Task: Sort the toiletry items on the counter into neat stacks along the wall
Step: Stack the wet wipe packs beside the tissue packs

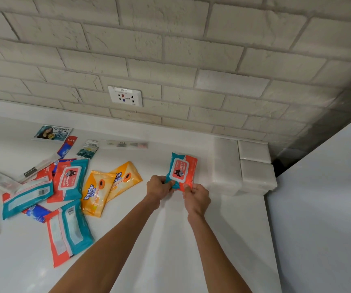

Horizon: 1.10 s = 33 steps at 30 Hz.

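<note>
Head | teal-and-coral wipes pack (182, 170), face-up | both hands pinch its near edge

It looked like a domestic room, kitchen or washroom unclear. A smooth white counter (22, 271) met a wall of white-painted brick (191, 49), with a wall socket (125, 96) just above the counter's back edge. Wipes packs (69, 178), a hair-conditioner sachet (53, 132) and toothpaste (68, 144) lay scattered toward its left edge.

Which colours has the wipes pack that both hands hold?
The wipes pack is teal and orange-red with a white label; the head view shows it.
</note>
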Available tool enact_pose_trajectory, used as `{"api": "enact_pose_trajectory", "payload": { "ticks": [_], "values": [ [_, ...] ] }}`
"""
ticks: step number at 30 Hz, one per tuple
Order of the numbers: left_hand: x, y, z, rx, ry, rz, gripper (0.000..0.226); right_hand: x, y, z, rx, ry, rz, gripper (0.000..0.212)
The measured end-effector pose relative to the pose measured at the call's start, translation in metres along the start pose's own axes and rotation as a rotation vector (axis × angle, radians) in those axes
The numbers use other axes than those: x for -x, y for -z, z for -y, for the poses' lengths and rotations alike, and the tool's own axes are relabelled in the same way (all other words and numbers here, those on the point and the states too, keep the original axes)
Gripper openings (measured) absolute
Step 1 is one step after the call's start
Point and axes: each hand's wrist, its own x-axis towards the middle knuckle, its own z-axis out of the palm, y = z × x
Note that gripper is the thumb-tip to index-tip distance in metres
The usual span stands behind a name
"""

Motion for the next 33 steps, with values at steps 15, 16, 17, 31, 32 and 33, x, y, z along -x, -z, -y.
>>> {"api": "enact_pose_trajectory", "payload": {
  "ticks": [15,16,17,31,32,33],
  "values": [
    [-0.001,0.009,0.027,-0.779,-0.772,0.011,0.052,0.007,-0.011,-0.015,0.662,0.637,0.082,0.068],
    [-0.001,0.010,0.030,-0.832,-0.773,0.042,0.056,0.004,-0.012,-0.017,0.702,0.632,0.132,0.071],
    [-0.002,0.010,0.032,-0.873,-0.762,0.068,0.061,0.001,-0.013,-0.020,0.751,0.626,0.171,0.073],
    [-0.033,0.007,0.004,-1.140,-0.671,0.192,0.067,-0.021,-0.011,0.004,1.016,0.695,0.210,0.081],
    [-0.033,0.007,0.001,-1.141,-0.666,0.199,0.067,-0.019,-0.009,0.009,1.004,0.731,0.177,0.084],
    [-0.033,0.006,0.000,-1.139,-0.662,0.206,0.067,-0.018,-0.007,0.013,0.981,0.771,0.138,0.086]
  ]
}}
